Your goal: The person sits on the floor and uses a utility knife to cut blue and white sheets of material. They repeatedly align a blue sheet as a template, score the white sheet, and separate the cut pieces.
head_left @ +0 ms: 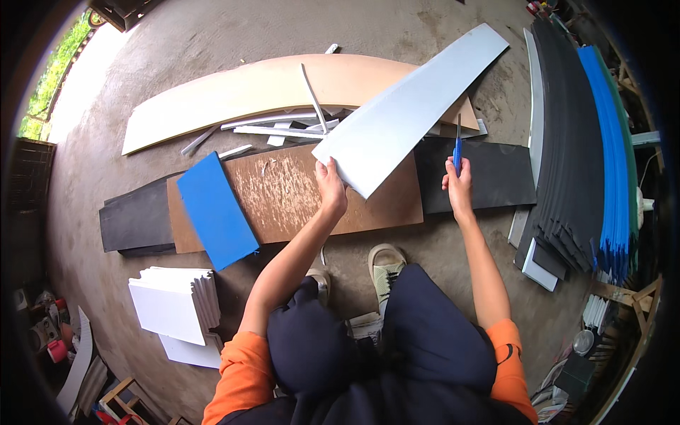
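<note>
My left hand [330,187] grips the near corner of a long white foam sheet [418,106], its fingers closed round the edge. The sheet slants up and away to the right, over the boards on the floor. In my right hand [460,187] is a utility knife [457,151] with a blue handle, its thin blade pointing away from me. Below the white sheet lies a brown board [283,195], its surface heavily scored and scuffed. A blue sheet [216,210] rests across that board's left part. Black sheets [482,177] stick out from under the board.
A long beige sheet [248,86] lies farther off, with white offcut strips [280,130] along its near edge. Stacked white sheets [170,301] are at the left. Tall piles of black sheets [567,142] and blue sheets [610,156] line the right side.
</note>
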`<state>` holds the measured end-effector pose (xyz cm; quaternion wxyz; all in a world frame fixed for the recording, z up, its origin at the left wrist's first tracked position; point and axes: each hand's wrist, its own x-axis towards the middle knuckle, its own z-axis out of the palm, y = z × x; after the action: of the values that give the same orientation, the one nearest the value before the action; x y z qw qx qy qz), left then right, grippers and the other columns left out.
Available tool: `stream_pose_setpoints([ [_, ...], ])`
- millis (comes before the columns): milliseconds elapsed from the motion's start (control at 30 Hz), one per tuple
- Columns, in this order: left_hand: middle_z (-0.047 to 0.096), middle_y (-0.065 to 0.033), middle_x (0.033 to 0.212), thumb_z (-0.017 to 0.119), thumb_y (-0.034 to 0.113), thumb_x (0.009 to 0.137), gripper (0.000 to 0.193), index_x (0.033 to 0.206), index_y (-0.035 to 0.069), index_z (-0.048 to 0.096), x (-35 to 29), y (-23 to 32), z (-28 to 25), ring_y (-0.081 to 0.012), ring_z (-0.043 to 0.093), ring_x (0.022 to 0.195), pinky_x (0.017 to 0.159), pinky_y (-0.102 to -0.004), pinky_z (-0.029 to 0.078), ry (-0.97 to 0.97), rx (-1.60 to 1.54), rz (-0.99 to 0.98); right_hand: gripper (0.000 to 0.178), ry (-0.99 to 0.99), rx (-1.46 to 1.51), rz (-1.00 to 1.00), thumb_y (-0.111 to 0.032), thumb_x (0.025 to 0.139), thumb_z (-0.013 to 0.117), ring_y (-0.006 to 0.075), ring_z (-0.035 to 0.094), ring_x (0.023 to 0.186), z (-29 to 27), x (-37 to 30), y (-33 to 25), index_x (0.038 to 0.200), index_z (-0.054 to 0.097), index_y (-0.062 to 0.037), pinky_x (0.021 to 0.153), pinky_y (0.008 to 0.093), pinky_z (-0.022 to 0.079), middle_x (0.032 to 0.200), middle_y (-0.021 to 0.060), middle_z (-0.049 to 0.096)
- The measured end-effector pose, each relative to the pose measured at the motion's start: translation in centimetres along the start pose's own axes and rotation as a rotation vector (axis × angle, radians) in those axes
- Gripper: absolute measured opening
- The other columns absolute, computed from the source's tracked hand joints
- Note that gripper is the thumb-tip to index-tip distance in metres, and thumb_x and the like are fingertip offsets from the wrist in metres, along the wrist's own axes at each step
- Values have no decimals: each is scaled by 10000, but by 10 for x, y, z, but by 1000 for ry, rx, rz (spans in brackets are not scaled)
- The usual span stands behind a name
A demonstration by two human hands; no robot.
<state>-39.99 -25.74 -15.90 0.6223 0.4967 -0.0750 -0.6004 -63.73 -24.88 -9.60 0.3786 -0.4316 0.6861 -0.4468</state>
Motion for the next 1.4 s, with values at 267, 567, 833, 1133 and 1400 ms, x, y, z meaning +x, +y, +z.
stream_pose_setpoints([
  [267, 475, -170, 1208, 269, 309, 955, 452, 1263, -16, 330, 27, 73, -73, -248, 512, 1072, 906, -383, 447, -114, -173, -54, 201, 93, 161, -214, -202, 902, 483, 47, 468, 569, -15, 19, -39, 1005, 458, -31, 499, 196, 399, 700, -6, 465],
  [567, 475, -156, 1220, 319, 352, 943, 488, 1247, -26, 373, 36, 125, -184, -243, 503, 1087, 918, -340, 424, -127, -230, -47, 736, -26, 593, 256, -437, 798, 595, 329, 548, 907, 44, 80, -30, 1228, 216, 25, 758, 434, 507, 1133, 143, 282],
  [833, 530, -135, 1145, 333, 361, 941, 487, 1223, -28, 408, 22, 153, -214, -208, 549, 1000, 847, -312, 457, 55, 130, 3, 355, -4, 685, 329, -40, 770, 632, 210, 506, 934, 108, 145, 33, 1015, 385, 29, 796, 355, 461, 1017, 107, 420],
  [1133, 592, -57, 962, 371, 290, 943, 356, 1111, 4, 500, 41, 149, -204, -107, 573, 812, 708, -233, 476, 56, 295, 240, 263, 417, 303, -209, 17, 759, 629, 128, 501, 782, 69, 123, -48, 892, 406, -32, 726, 262, 414, 843, 10, 445],
  [1400, 600, -54, 924, 388, 268, 941, 359, 1106, -25, 515, 65, 132, -162, -88, 544, 805, 721, -216, 437, -14, 438, 307, 197, 414, 93, -165, -65, 808, 600, 116, 525, 716, -25, 114, -43, 819, 403, -63, 676, 266, 443, 786, 21, 473],
])
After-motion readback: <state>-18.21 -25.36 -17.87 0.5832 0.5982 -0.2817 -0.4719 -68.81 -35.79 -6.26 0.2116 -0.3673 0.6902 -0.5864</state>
